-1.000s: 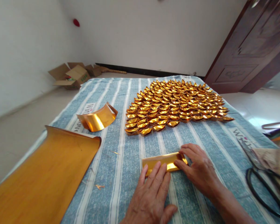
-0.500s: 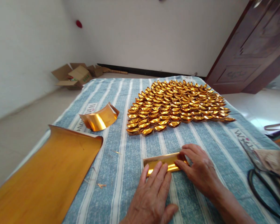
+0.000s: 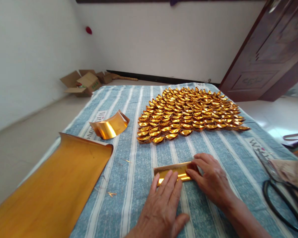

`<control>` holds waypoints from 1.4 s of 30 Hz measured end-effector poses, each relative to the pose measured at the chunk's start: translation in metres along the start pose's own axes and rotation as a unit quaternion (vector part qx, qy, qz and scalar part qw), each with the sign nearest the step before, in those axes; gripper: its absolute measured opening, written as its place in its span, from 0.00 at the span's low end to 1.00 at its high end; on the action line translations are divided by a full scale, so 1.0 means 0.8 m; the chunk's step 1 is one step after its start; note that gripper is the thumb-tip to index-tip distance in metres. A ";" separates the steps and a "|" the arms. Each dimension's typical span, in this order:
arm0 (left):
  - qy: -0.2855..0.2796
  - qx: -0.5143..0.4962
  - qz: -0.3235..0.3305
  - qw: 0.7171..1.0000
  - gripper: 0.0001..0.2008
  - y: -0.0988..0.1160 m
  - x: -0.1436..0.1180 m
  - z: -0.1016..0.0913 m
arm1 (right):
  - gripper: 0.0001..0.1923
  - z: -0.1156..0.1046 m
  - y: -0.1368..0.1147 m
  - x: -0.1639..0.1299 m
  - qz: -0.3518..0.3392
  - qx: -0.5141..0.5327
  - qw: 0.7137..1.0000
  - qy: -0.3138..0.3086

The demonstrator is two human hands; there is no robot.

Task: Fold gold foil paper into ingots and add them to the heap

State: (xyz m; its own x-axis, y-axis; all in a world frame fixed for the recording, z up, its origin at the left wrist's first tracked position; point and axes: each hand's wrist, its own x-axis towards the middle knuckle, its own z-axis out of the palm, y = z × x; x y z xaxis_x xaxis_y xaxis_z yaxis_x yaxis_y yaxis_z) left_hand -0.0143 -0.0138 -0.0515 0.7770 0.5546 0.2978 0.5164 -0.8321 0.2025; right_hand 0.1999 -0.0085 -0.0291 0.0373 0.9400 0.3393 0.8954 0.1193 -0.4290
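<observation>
Viewpoint has tilted upward. The worktop's (image 3: 144, 165) far edge sits lower in view; above it, a dark band (image 3: 126, 1) has entered sight and a purple object (image 3: 173, 2) shows more fully. Reflections on the gold strip (image 3: 181, 170), toward the worktop's near edge, have altered.

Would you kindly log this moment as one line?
left hand: laid on gold strip | right hand: at its right end | beyond: boat-shaped gold pieces | right side: scissors
</observation>
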 end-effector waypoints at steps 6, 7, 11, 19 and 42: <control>-0.058 -0.006 -0.017 0.998 0.33 0.006 0.010 -0.022 | 0.02 0.002 0.000 -0.003 -0.005 -0.011 1.000 -0.013; -0.064 -0.007 -0.021 0.998 0.33 0.007 0.012 -0.025 | 0.03 0.002 0.000 -0.003 -0.006 -0.014 1.000 -0.015; -0.083 -0.014 -0.036 0.996 0.33 0.008 0.013 -0.027 | 0.05 0.003 -0.005 -0.005 -0.013 -0.033 0.999 -0.023; -0.108 -0.036 -0.050 0.992 0.35 0.008 0.008 -0.027 | 0.09 0.012 -0.008 -0.011 -0.041 -0.077 0.996 -0.015; -0.111 -0.013 -0.044 0.993 0.33 0.011 0.011 -0.042 | 0.09 0.004 0.031 -0.007 -0.017 -0.033 0.999 -0.034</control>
State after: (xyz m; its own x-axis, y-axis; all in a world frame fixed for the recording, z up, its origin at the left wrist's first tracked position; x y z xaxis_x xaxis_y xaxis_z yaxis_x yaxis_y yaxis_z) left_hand -0.0152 -0.0163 -0.0155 0.7911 0.6081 0.0661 0.5780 -0.7786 0.2442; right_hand 0.2204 -0.0100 -0.0444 -0.0225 0.9557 0.2934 0.9228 0.1327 -0.3616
